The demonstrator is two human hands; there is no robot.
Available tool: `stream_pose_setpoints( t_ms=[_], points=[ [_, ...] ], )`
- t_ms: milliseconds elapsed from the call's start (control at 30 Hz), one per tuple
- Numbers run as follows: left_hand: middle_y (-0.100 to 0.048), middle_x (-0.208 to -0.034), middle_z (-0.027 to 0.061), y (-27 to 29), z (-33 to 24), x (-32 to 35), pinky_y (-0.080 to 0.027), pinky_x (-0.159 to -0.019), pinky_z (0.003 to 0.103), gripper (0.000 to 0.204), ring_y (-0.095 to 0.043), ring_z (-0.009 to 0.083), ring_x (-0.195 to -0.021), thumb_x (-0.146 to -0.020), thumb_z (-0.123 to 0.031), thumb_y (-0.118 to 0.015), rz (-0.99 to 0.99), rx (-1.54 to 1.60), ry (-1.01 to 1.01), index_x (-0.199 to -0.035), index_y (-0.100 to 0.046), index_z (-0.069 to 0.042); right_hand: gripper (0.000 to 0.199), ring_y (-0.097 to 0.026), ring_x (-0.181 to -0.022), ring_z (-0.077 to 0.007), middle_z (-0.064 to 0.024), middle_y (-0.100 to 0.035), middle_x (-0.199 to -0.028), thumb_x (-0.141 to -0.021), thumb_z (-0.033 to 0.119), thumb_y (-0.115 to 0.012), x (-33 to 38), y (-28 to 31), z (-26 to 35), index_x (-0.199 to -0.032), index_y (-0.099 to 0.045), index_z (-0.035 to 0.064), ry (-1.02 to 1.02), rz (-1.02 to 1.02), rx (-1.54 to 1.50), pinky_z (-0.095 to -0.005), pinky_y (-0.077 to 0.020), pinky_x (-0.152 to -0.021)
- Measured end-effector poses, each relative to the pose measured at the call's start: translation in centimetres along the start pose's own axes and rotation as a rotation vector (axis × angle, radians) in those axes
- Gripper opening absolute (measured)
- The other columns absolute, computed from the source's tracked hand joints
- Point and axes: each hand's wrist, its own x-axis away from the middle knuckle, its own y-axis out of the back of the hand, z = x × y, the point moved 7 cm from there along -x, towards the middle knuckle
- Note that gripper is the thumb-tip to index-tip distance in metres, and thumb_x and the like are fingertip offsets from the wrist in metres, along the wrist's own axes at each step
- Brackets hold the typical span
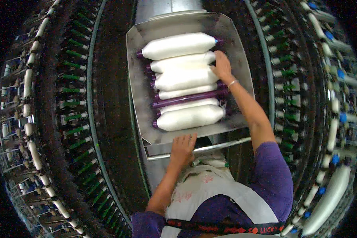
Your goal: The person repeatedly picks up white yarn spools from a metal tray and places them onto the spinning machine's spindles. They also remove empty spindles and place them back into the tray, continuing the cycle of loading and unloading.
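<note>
A grey metal cart tub [141,103] in front of me holds several white roving bobbins lying crosswise on purple tubes. At the right side of the tub, my right hand [223,66] is closed around the end of a roving bobbin [180,63], second from the far side. The grip's inner side is partly hidden. Another full bobbin [184,80] lies just nearer to me, against it. A bare purple tube [190,98] rests across the pile. My left hand [182,150] lies over the tub's near rim, fingers stretched forward and slightly apart, holding no bobbin.
A shiny handle bar [222,146] crosses the cart's near end, close to my white apron [204,178]. Long machine rows with green spindle tubes [77,90] [285,73] flank the narrow aisle. A large white bobbin [329,202] hangs at the lower right.
</note>
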Motion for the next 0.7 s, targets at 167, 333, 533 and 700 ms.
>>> stream_pose_setpoints(
  t_ms=[167, 333, 533, 700],
  points=[
    [-0.057, -0.123, 0.0091, 0.0, 0.4, -1.5, -0.042, -0.096, 0.048, 0.092, -0.055, 0.0302, -0.110, -0.048, -0.027, -0.088, -0.016, -0.028, 0.064, -0.132, -0.051, -0.013, 0.048, -0.052, -0.120, -0.0351, -0.0185, -0.057, -0.125, -0.075, 0.011, -0.067, -12.3, -4.1, -4.7, -0.122, -0.056, 0.0042, 0.168, -0.036, 0.435, -0.0465, -0.0447, -0.098],
    [-0.057, -0.120, 0.0101, 2.1, 0.6, -3.6, -0.041, -0.098, 0.045, 0.092, -0.055, 0.0282, -0.110, -0.048, -0.017, -0.082, -0.026, 0.053, 0.112, -0.133, -0.050, -0.011, 0.033, -0.067, -0.098, -0.0330, -0.0182, -0.070, -0.104, -0.073, 0.024, -0.074, -16.0, -7.7, -7.5, -0.098, -0.071, 0.0027, 0.122, 0.718, 0.391, -0.0425, -0.0556, -0.082],
    [-0.056, -0.116, 0.0091, 3.5, 1.3, -4.1, -0.040, -0.099, 0.042, 0.085, -0.054, 0.0284, -0.107, -0.049, -0.017, -0.081, -0.047, 0.005, 0.127, -0.129, -0.052, -0.013, 0.064, -0.070, -0.091, -0.0362, -0.0215, -0.070, -0.099, -0.059, 0.025, -0.076, -4.8, -7.7, -2.1, -0.113, -0.057, -0.0043, -0.010, 0.713, -0.220, -0.0431, -0.0553, -0.081],
    [-0.055, -0.116, 0.0087, 4.1, 1.4, -3.7, -0.040, -0.099, 0.041, 0.084, -0.052, 0.0283, -0.111, -0.051, -0.013, -0.080, 0.029, -0.070, 0.105, -0.131, -0.054, -0.015, 0.059, -0.069, -0.084, -0.0346, -0.0219, -0.070, -0.093, -0.057, 0.020, -0.074, 1.0, -3.1, 1.1, -0.108, -0.057, -0.0027, -0.286, 0.652, -0.261, -0.0436, -0.0539, -0.074]
  ],
)
